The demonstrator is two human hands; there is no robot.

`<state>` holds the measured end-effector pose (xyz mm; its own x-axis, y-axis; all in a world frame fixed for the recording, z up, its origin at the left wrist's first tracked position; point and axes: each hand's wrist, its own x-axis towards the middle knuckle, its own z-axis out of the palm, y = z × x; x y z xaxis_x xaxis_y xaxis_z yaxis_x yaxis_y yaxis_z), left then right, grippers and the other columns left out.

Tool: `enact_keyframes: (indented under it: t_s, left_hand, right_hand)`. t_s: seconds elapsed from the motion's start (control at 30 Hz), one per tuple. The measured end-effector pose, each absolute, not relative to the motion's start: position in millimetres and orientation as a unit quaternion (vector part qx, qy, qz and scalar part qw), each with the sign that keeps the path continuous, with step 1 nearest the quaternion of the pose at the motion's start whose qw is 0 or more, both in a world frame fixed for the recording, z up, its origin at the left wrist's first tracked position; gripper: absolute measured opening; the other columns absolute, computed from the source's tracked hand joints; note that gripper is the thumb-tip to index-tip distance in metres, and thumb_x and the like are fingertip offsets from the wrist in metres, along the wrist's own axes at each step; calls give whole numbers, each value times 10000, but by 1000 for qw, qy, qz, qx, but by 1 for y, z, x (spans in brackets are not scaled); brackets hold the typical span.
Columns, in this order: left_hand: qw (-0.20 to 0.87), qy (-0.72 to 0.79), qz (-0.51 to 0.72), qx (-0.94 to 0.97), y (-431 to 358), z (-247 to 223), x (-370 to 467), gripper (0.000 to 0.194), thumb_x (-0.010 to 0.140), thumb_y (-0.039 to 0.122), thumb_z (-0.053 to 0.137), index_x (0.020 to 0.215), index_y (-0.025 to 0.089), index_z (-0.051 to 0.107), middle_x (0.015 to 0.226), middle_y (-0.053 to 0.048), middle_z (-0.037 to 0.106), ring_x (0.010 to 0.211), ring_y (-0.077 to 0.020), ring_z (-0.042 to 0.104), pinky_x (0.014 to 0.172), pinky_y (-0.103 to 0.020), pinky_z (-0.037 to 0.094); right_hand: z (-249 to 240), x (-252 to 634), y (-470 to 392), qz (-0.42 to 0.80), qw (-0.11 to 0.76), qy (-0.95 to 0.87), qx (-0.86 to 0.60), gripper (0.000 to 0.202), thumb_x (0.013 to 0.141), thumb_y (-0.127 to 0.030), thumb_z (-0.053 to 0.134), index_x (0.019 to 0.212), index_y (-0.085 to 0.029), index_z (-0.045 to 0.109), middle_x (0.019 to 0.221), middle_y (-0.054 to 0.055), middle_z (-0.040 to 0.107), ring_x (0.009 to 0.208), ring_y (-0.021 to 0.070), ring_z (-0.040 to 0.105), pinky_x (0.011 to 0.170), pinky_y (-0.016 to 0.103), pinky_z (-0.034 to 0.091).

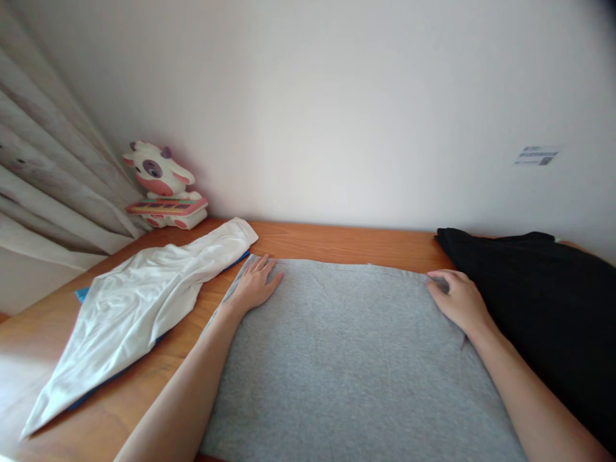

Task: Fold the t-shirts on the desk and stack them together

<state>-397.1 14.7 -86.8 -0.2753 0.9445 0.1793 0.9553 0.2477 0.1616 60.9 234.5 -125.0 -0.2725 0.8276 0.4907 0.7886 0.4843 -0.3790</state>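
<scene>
left hand (pixel 256 280): I see it flat on grey cloth (pixel 346 359), far-left corner
right hand (pixel 457 298): far-right corner, fingers curled
white garment (pixel 139 308): left on table (pixel 337 239)
black garment (pixel 539 301): right
</scene>
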Motion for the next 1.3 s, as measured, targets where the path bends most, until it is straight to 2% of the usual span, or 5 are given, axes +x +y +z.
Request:
enact_keyframes:
  t_s: [0.17, 0.6, 0.77, 1.13, 1.3]
  left_hand:
    - [33, -790, -124, -600, 15, -88, -397, 631, 1009, 507, 431, 1463, 86, 548, 1607, -184, 444, 1492, -331, 408, 1251, -467, 309]
    - [26, -784, -127, -607, 15, -88, -399, 614, 1010, 509, 419, 1463, 112, 541, 1610, -176, 442, 1491, -330, 408, 1237, -497, 322]
    - [30, -783, -134, -607, 14, -88, -399, 586, 1005, 516, 426, 1450, 158, 556, 1598, -135, 472, 1489, -317, 413, 1241, -490, 316]
    - [22, -783, -123, -609, 13, -85, -396, 616, 1015, 505, 414, 1460, 98, 539, 1603, -187, 447, 1495, -326, 401, 1238, -487, 321]
    - [28, -783, -124, -609, 14, -86, -397, 586, 1014, 511, 410, 1456, 151, 547, 1594, -139, 475, 1488, -313, 414, 1238, -479, 325]
  right_hand:
    - [-126, 60, 235, 32, 294, -800, -521, 373, 871, -446, 487, 1017, -227, 751, 1124, 143, 728, 1062, 335, 679, 971, 521, 533]
    - [-123, 60, 233, 44, 289, -802, -521, 395, 878, -472, 466, 1027, -235, 745, 1128, 136, 723, 1092, 332, 666, 1010, 502, 511]
    - [-125, 61, 235, 41, 283, -802, -524, 403, 873, -473, 459, 1034, -236, 742, 1134, 139, 720, 1101, 341, 662, 1018, 510, 507]
    - [-124, 60, 234, 47, 286, -804, -519, 405, 869, -468, 460, 1026, -224, 742, 1134, 145, 722, 1103, 337, 663, 1021, 509, 503]
    - [-124, 59, 232, 46, 294, -801, -519, 407, 863, -478, 456, 1018, -231, 740, 1129, 140, 726, 1089, 339, 664, 1028, 515, 500]
